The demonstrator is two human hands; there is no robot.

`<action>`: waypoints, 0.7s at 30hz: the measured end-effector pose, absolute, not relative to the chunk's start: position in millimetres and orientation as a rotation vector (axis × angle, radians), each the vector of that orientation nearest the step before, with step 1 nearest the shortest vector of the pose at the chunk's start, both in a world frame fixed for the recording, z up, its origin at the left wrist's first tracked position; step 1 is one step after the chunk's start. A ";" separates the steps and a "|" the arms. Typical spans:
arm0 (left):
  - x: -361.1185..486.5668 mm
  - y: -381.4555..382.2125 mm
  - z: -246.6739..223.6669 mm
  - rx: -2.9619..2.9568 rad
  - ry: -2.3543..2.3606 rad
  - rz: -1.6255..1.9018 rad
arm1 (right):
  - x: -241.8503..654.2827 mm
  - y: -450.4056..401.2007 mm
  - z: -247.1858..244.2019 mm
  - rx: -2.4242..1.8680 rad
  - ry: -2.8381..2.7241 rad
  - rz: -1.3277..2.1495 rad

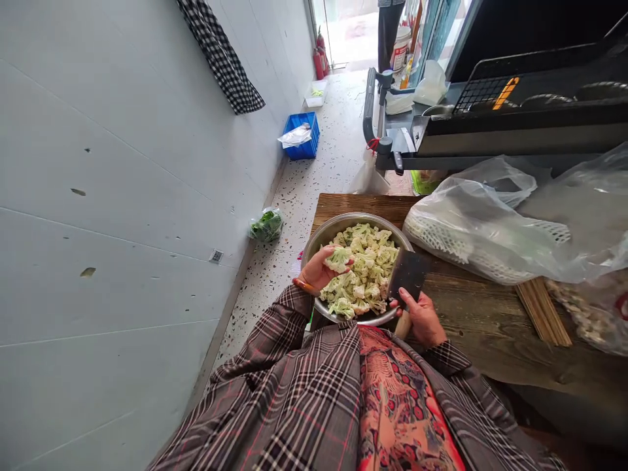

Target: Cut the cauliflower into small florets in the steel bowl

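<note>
A wide metal basin (320,233) stands on the wooden table, filled with cut cauliflower florets (366,261). Over its left side, my left hand (318,269) holds a pale green-white cauliflower piece (338,259) between thumb and fingers. My right hand (422,319) grips a cleaver (408,275) at the basin's right rim. The dark, broad blade points up and away from me, my thumb lies near its base, and part of the wooden handle shows below the hand.
Plastic bags with white foam-netted contents (471,229) lie right of the basin on the wooden table (456,320), near a bundle of thin sticks (543,313). Bagged greens (266,226) and a blue crate (301,148) sit on the floor along the wall. A dark cart (490,140) stands ahead.
</note>
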State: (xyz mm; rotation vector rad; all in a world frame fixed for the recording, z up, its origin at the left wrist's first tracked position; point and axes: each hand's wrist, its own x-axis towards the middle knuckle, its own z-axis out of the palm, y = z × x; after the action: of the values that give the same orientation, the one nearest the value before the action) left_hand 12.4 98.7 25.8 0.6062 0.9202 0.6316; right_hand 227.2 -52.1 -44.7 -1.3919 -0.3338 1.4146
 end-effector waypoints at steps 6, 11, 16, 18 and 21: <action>20.3 61.1 44.1 0.609 0.846 0.654 | 219.8 -47.9 -1.6 -1.508 -0.997 1.040; 27.7 38.8 39.2 0.606 0.881 0.671 | 207.6 -48.2 17.0 -1.397 -1.551 0.647; 39.4 24.2 32.0 0.535 1.037 0.717 | 199.3 -48.6 18.7 -1.440 -1.857 0.427; 42.6 19.4 35.0 0.521 1.059 0.695 | 197.1 -47.5 17.6 -1.469 -1.892 0.372; 43.9 15.2 40.4 0.572 1.062 0.662 | 195.1 -45.5 15.1 -1.506 -1.910 0.329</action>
State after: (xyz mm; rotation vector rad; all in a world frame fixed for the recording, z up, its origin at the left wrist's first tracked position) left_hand 43.9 15.2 40.4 0.5720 1.0624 0.6618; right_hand 195.1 -45.5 15.1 -1.5055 -1.9098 0.3291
